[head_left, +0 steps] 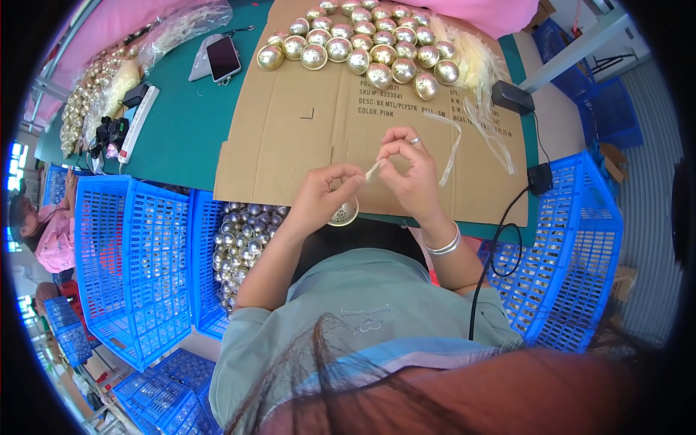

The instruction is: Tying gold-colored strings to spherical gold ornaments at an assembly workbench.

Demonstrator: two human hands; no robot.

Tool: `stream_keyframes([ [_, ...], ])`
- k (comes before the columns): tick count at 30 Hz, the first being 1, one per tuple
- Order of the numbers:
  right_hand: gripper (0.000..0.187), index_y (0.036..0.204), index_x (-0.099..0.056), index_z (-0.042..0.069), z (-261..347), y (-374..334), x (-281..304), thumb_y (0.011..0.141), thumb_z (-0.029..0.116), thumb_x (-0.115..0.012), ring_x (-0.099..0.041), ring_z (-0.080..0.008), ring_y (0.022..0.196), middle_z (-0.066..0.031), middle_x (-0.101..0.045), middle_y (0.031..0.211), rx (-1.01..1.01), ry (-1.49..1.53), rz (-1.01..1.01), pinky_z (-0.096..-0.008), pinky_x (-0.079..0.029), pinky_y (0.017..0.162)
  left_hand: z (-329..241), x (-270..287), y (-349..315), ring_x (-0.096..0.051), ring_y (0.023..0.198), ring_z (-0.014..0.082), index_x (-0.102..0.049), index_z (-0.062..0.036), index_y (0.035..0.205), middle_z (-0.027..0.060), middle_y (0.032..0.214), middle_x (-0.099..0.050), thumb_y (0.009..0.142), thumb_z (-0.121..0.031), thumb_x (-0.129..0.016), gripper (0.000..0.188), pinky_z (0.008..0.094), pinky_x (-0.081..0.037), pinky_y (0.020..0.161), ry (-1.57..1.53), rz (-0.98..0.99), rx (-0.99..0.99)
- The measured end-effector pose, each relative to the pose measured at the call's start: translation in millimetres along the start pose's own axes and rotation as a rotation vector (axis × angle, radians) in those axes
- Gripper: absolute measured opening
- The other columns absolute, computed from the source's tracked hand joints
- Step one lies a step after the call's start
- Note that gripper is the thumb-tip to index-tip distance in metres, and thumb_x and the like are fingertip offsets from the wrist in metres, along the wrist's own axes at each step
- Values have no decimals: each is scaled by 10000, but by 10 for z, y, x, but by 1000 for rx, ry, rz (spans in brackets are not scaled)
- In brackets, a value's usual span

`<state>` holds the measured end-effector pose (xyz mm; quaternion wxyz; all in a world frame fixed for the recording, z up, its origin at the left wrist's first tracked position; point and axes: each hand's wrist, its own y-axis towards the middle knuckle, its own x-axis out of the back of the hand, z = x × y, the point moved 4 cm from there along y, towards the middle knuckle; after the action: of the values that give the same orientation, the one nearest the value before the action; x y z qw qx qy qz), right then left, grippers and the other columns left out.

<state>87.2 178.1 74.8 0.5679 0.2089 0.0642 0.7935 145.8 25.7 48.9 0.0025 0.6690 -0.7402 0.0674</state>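
My left hand (325,194) is closed in a pinch on one part of a pale, thin ribbon (373,171) above the cardboard's front edge. The other part runs into the fingertips of my right hand (410,174), which wears a ring and pinches too. Just below my left fingers, a gold metal ball (347,214) with small pierced holes is partly covered by that hand; I cannot tell whether the ribbon passes through it. Loose ribbon strips (451,156) lie on the cardboard sheet (268,152) to the right of my hands.
Many similar gold balls (338,49) cluster at the cardboard's far side, beside a ribbon bundle (475,61). A phone (223,58) and power strip (138,125) lie left. Blue crates (134,254) flank me; silvery balls (243,239) fill one. A black cable (484,283) hangs right. Another person (54,225) sits far left.
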Motion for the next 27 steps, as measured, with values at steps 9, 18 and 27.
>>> stream_keyframes([
  [9, 26, 788, -564, 17, -107, -19, 10, 766, 9, -574, -509, -164, 928, -66, -522, 990, -79, 101, 107, -288, -395, 861, 110, -73, 14, -483, 663, 16, -614, -7, 933, -46, 735, -553, 954, -163, -532, 178, 182, -385, 584, -305, 19, 51],
  [18, 281, 1011, -658, 57, 140, -3, 70, 736, 99, -692, -543, -202, 947, -88, -595, 961, 223, -226, 331, -358, -412, 892, 183, -13, -7, -475, 591, 17, -607, -14, 890, -45, 706, -564, 947, -177, -552, 182, 168, -372, 531, -220, -77, 87],
  [27, 91, 802, -694, 67, 32, -22, -18, 733, 121, -719, -558, -231, 666, -65, -584, 639, 356, -325, 274, -359, -445, 778, 139, -30, -71, -522, 660, 34, -590, -6, 911, -7, 733, -594, 930, -113, -565, 112, 186, -418, 575, -348, 6, 43],
])
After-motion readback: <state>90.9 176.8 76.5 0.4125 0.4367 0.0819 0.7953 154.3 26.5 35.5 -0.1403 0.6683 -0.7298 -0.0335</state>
